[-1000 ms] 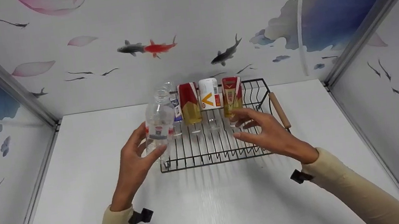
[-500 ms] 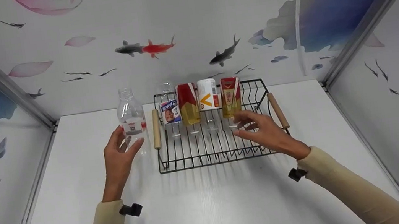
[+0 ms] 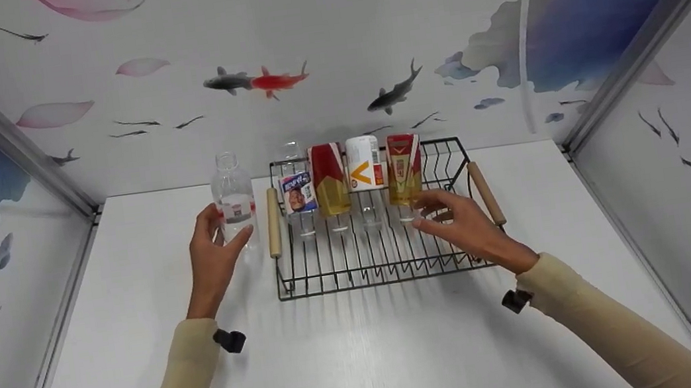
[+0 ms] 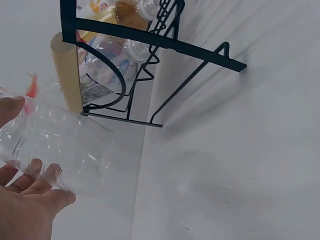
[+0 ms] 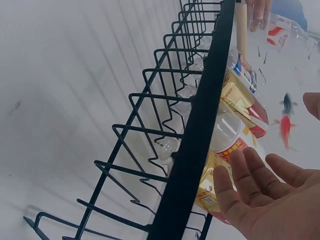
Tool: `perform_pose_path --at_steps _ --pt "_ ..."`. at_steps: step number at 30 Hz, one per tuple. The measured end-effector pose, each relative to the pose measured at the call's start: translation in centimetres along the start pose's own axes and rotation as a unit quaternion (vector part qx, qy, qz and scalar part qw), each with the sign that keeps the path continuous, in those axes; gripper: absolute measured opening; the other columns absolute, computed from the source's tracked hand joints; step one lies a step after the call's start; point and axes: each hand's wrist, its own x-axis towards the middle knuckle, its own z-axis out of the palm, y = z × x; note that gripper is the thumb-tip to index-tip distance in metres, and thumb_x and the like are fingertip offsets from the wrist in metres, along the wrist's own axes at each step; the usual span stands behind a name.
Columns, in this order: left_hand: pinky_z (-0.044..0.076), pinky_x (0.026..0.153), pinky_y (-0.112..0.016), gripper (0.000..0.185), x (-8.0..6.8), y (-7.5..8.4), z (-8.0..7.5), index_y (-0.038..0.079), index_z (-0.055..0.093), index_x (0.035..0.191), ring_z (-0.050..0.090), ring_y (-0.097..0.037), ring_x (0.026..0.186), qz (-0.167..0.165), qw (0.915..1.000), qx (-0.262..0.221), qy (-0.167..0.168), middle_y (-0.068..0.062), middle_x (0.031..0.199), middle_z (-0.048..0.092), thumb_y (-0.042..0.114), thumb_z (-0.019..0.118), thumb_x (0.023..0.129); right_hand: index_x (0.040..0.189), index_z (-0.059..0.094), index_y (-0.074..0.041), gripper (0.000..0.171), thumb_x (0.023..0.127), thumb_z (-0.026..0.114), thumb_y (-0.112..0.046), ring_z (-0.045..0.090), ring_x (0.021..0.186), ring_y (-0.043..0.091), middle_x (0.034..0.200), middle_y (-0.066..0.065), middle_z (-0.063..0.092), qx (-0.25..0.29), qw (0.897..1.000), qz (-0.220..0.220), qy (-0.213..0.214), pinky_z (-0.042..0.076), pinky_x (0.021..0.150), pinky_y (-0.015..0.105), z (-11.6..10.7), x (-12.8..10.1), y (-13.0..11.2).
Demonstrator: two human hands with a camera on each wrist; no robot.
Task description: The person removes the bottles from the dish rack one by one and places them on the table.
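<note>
My left hand (image 3: 213, 251) grips a clear plastic bottle (image 3: 233, 192) by its lower part, left of the black wire rack (image 3: 371, 285). The bottle stands mouth up in the head view, with a red-and-white label; its see-through base shows in the left wrist view. Neck-down in the rack's back row are a blue-labelled bottle (image 3: 299, 195), a red-and-yellow bottle (image 3: 329, 179), a white-labelled bottle (image 3: 365, 163) and another red-and-yellow bottle (image 3: 404, 169). Beside that last one my right hand (image 3: 463, 225) hovers with loosely bent fingers, thumb apart, holding nothing.
Wooden handles stand at the rack's left (image 3: 273, 223) and right (image 3: 486, 192) ends. A white table (image 3: 354, 360) carries the rack. Behind it rises a white wall (image 3: 325, 36) printed with fish, and metal-framed panels close off both sides.
My left hand has carried the clear bottle leftward from over the rack's left end to beside it, uncovering the left handle and the blue label. The right hand has barely moved.
</note>
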Motion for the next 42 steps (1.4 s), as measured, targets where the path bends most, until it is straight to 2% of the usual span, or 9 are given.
perform_pose_path --at_steps 9,14,21,29,36,42 --pt "0.032 0.133 -0.043 0.078 2.1 -2.3 1.0 0.004 0.041 0.164 0.042 -0.03 0.16 -0.004 1.0 0.008 0.0 -0.015 0.164 0.051 0.018 0.084 0.101 0.152 0.061 -0.004 0.06 0.105 0.078 -0.038 0.064 0.132 0.032 0.144 0.019 0.067 -0.016 0.999 0.023 0.026 0.055 0.11 0.054 -0.3 0.6 1.2" --pt "0.031 0.133 -0.046 0.078 2.4 -3.5 1.2 0.004 0.041 0.164 0.041 -0.032 0.161 0.0 0.9999 -0.01 0.012 -0.017 0.163 0.052 0.017 0.084 0.1 0.153 0.06 -0.004 0.064 0.105 0.078 -0.04 0.064 0.132 0.033 0.144 0.017 0.067 -0.026 0.998 0.029 0.039 0.056 0.11 0.054 -0.4 1.0 1.8" --pt "0.032 0.133 -0.045 0.078 2.4 -5.0 1.8 0.006 0.042 0.165 0.042 -0.03 0.16 -0.033 0.9993 -0.006 0.013 -0.014 0.164 0.053 0.016 0.084 0.101 0.152 0.06 0.0 0.063 0.104 0.078 -0.037 0.065 0.13 0.034 0.144 0.02 0.067 -0.043 0.998 0.029 0.043 0.057 0.109 0.053 -0.7 1.0 2.6" --pt "0.028 0.134 -0.047 0.078 2.7 -5.5 2.2 0.008 0.042 0.166 0.039 -0.032 0.162 -0.04 0.9992 0.001 0.005 -0.014 0.168 0.05 0.016 0.084 0.1 0.15 0.062 -0.002 0.06 0.104 0.078 -0.037 0.065 0.13 0.035 0.144 0.021 0.067 -0.048 0.997 0.032 0.057 0.057 0.11 0.054 -1.2 1.8 2.7" --pt "0.03 0.134 -0.047 0.081 2.6 -5.8 1.8 0.01 0.039 0.169 0.036 -0.031 0.163 -0.067 0.9977 0.008 0.006 -0.013 0.173 0.044 0.018 0.083 0.101 0.15 0.063 0.0 0.06 0.104 0.079 -0.036 0.067 0.128 0.035 0.143 0.019 0.068 -0.051 0.997 0.027 0.06 0.058 0.109 0.055 -1.3 1.8 2.9" --pt "0.031 0.133 -0.042 0.084 2.9 -6.0 1.6 0.012 0.036 0.171 0.033 -0.029 0.165 -0.063 0.9979 -0.002 -0.011 -0.011 0.176 0.039 0.02 0.083 0.102 0.153 0.059 0.001 0.064 0.105 0.077 -0.038 0.065 0.131 0.039 0.146 0.022 0.065 -0.046 0.997 0.03 0.053 0.056 0.108 0.06 -2.1 1.8 2.9"
